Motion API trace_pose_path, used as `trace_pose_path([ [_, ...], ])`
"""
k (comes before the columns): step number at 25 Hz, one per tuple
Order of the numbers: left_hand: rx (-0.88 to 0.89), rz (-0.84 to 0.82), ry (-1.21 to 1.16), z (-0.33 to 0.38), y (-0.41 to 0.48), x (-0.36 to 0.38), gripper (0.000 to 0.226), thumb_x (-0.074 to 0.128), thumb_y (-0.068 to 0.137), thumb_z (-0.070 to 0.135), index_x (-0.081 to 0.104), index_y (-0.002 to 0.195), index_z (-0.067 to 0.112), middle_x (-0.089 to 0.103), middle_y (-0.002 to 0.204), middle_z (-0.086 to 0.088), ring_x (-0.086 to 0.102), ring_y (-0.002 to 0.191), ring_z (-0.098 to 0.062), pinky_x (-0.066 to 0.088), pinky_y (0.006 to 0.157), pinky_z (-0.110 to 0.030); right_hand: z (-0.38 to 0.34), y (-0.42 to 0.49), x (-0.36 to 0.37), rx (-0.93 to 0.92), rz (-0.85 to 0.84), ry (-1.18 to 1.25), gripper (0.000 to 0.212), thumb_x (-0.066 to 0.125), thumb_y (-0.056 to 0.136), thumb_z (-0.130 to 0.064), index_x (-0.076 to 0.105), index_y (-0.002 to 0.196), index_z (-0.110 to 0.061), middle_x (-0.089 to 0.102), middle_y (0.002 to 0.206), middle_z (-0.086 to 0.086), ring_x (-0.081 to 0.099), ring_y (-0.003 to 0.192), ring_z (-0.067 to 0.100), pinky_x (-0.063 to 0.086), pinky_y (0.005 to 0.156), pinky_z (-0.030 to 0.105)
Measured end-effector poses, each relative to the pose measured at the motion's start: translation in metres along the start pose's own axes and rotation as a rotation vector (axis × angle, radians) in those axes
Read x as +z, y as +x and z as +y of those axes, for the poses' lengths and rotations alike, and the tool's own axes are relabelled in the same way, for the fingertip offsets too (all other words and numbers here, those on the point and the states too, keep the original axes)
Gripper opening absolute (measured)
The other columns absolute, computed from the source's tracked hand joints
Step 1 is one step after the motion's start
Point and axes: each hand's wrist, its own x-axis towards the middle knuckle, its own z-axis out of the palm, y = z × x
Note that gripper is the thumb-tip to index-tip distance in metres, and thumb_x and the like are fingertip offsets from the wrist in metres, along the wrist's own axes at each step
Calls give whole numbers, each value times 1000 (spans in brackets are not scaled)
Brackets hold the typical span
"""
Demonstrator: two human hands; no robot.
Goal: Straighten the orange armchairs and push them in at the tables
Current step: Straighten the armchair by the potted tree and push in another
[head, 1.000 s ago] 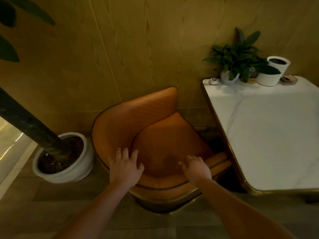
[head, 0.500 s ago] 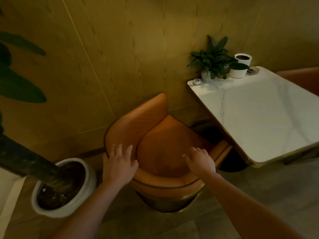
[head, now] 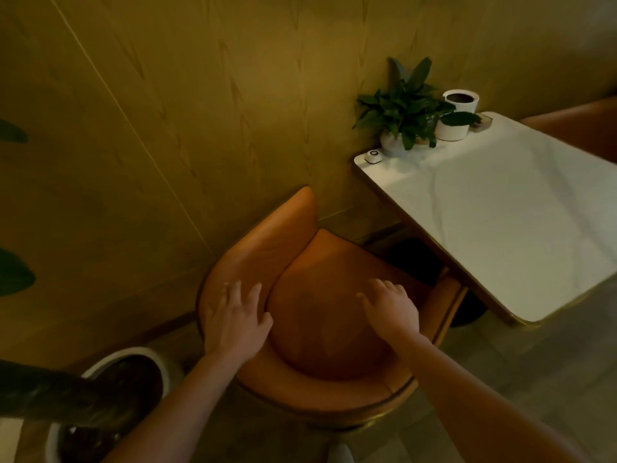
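An orange armchair [head: 320, 305] with a curved back and brass trim stands below me, its open front turned toward the white marble table [head: 507, 208] on the right. My left hand [head: 233, 319] lies flat with spread fingers on the inner left of the chair's back. My right hand [head: 392, 309] rests palm down over the seat cushion's right side, fingers apart. Neither hand grips anything. The chair's right arm sits partly under the table's near corner. A second orange armchair [head: 581, 128] shows at the far right edge behind the table.
A wood-panelled wall [head: 200, 111] runs close behind the chair. A large white planter [head: 110, 396] with a dark trunk stands at lower left. On the table's far end are a leafy potted plant [head: 404, 108], a white pot [head: 457, 115] and a small white button [head: 373, 156].
My view has swung left and tilted, so the table now sits farther right. Both hands stayed flat on the chair, the right one shifting slightly onto the seat cushion.
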Motion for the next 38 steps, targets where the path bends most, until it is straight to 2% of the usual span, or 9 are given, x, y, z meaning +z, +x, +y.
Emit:
trace_pose_path([
  [9, 171, -83, 67, -21, 107, 11, 69, 37, 97, 60, 13, 157, 34, 12, 166, -9, 5, 152, -32, 14, 120, -52, -24, 48, 28, 133, -6, -30, 53, 44, 98, -55, 46, 139, -22, 53, 139, 1, 46, 128, 21, 46, 95, 36],
  [13, 295, -138, 74, -39, 156, 25, 68, 40, 98, 56, 15, 157, 32, 11, 165, -10, 4, 152, -32, 13, 121, -53, -38, 53, 46, 266, 35, -24, 50, 45, 98, -52, 48, 138, -22, 54, 138, 1, 46, 127, 22, 47, 95, 37],
  [20, 509, -161, 198, -83, 226, 54, 72, 33, 96, 64, 11, 157, 34, 16, 164, -8, 11, 151, -29, 17, 119, -50, -56, 49, 75, 526, 107, -37, 48, 44, 100, -50, 49, 137, -19, 53, 138, 2, 47, 126, 23, 48, 95, 37],
  [30, 574, -215, 183, -40, 286, 84, 69, 36, 97, 60, 15, 157, 33, 17, 164, -7, 12, 150, -30, 20, 117, -53, -6, 50, 99, 715, 132, -47, 53, 49, 98, -47, 42, 143, -19, 47, 144, 3, 43, 131, 25, 45, 97, 38],
  [35, 549, -229, 228, -26, 321, 105, 71, 41, 95, 59, 18, 156, 32, 19, 163, -9, 15, 149, -33, 25, 115, -54, 30, 43, 120, 743, 54, -171, 61, 54, 96, -46, 36, 148, -21, 32, 157, 6, 27, 142, 29, 36, 111, 41],
  [38, 548, -213, 273, -23, 356, 119, 72, 44, 94, 59, 19, 156, 33, 17, 163, -10, 11, 149, -33, 22, 115, -57, 51, 40, 125, 801, 30, -254, 67, 56, 94, -45, 29, 151, -24, 21, 161, 8, 16, 146, 31, 25, 118, 44],
])
